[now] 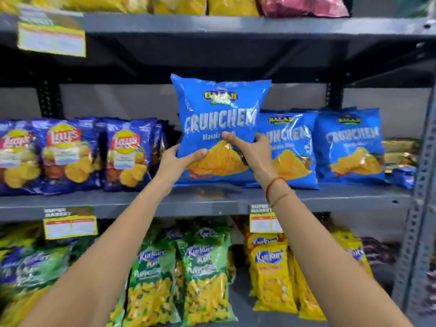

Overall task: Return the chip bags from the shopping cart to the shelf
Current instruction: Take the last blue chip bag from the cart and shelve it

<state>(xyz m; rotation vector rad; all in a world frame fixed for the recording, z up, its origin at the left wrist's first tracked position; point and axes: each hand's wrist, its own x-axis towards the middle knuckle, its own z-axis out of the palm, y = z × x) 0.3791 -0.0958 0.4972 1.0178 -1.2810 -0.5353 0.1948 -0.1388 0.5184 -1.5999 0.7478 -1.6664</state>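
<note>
A light blue Crunchem chip bag [218,109] stands upright on the grey middle shelf [141,201], its bottom edge on or just above the board. My left hand [180,159] grips its lower left side, thumb across the front. My right hand [252,149] holds its lower right side, thumb on the front and fingers behind. Two matching Crunchem bags [349,145] stand to its right on the same shelf. The shopping cart is out of view.
Dark blue Lay's bags [66,154] fill the shelf's left part. Green and yellow Kurkure bags [203,279] stand on the shelf below. Yellow and pink bags [236,5] sit on the top shelf. A perforated grey upright [417,208] runs down the right. Price tags [70,226] hang from the edges.
</note>
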